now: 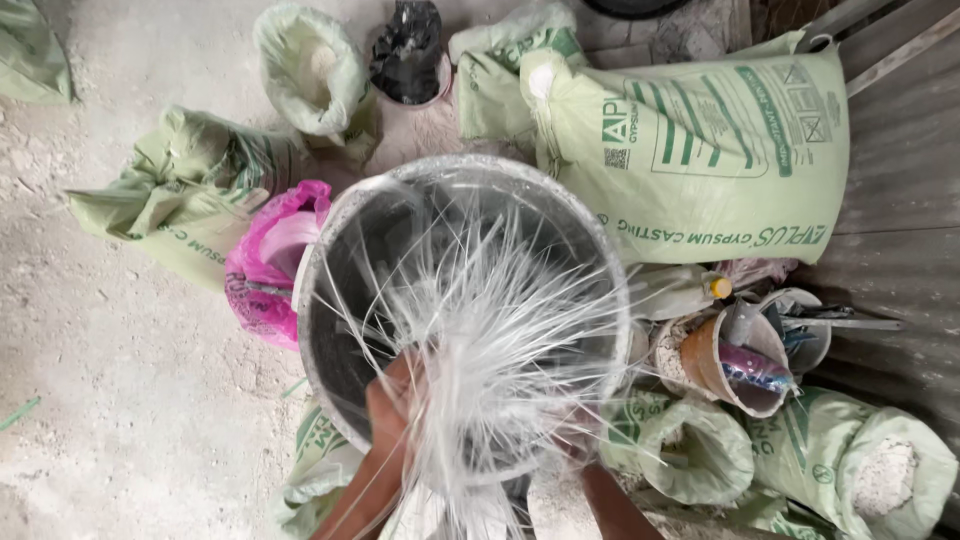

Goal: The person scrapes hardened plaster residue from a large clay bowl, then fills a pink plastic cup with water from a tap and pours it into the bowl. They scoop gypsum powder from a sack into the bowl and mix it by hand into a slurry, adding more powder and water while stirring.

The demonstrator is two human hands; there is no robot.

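Dusty floor, sacks [700, 150] at 2 o'clock; light, springy fibre bundle [480, 330] gripped low over bucket [330, 300] by left hand [392, 405]; right hand [575, 440] grip hidden.

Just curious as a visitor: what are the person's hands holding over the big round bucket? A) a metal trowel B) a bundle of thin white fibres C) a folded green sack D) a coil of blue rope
B: both the left hand and the right hand clutch a spray of thin white fibres fanned out above the grey bucket.

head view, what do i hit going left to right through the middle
crumpled green sack → pink bag → grey bucket with white fibres → brown cup → open green sack
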